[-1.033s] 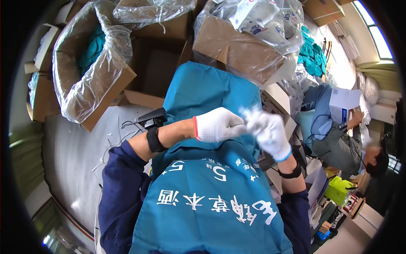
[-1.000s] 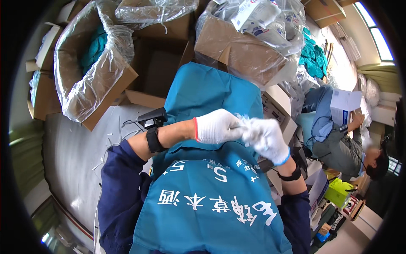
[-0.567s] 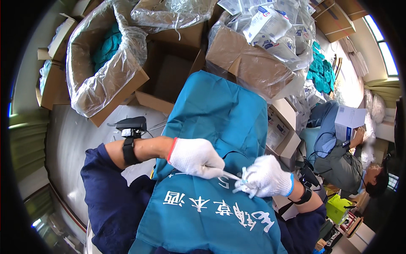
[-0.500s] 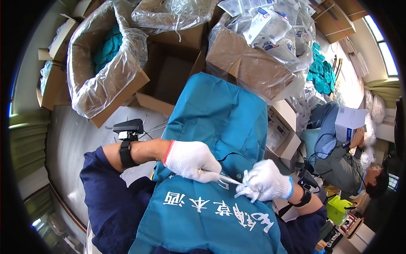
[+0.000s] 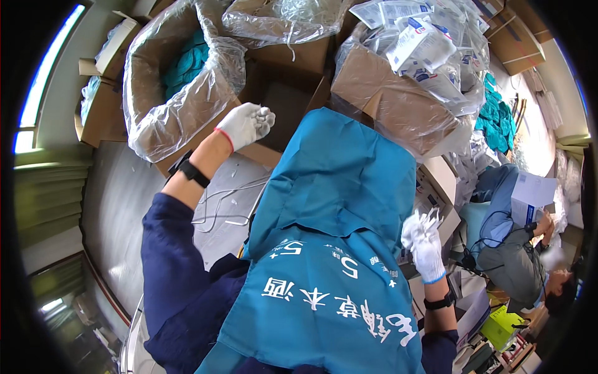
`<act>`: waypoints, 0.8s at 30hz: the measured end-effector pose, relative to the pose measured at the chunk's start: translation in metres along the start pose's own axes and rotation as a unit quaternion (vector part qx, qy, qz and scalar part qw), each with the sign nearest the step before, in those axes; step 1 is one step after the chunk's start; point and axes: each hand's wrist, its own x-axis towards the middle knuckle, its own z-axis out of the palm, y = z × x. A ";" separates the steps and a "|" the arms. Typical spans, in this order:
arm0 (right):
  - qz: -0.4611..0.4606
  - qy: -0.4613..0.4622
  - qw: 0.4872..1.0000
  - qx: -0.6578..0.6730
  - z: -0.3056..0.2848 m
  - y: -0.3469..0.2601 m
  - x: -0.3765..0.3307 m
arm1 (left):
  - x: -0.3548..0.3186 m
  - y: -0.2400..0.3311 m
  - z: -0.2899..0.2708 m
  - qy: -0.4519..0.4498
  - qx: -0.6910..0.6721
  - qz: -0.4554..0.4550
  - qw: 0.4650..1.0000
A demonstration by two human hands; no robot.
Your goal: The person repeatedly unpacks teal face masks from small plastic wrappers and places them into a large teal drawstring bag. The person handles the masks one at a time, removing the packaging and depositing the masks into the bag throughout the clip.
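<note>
White-gloved, red-cuffed left hand point(image 5: 246, 124): fingers curled, grip unclear; at open brown cardboard box point(image 5: 264, 156) | white-gloved, blue-cuffed right hand point(image 5: 424, 240): fingers bunched, grip unclear; beside teal cloth apron point(image 5: 336, 168) | crowding left hand: plastic-lined brown carton point(image 5: 142, 71) | beyond apron: brown carton point(image 5: 381, 95), white printed packets point(image 5: 422, 47) heaped

left hand point(image 5: 248, 123): white glove, fingers curled, seen against open carton point(image 5: 298, 95) | right hand point(image 5: 423, 242): white glove, beside apron point(image 5: 339, 174), grip unclear | lined box point(image 5: 141, 106): teal pieces point(image 5: 187, 70) inside | packets point(image 5: 423, 45): heaped in box point(image 5: 387, 100) farther right | co-worker point(image 5: 507, 265): far right, near white box point(image 5: 531, 194)
</note>
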 end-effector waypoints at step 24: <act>0.111 -0.058 0.906 0.405 0.103 -0.017 0.069 | 0.094 -0.207 0.088 0.075 0.400 0.248 0.879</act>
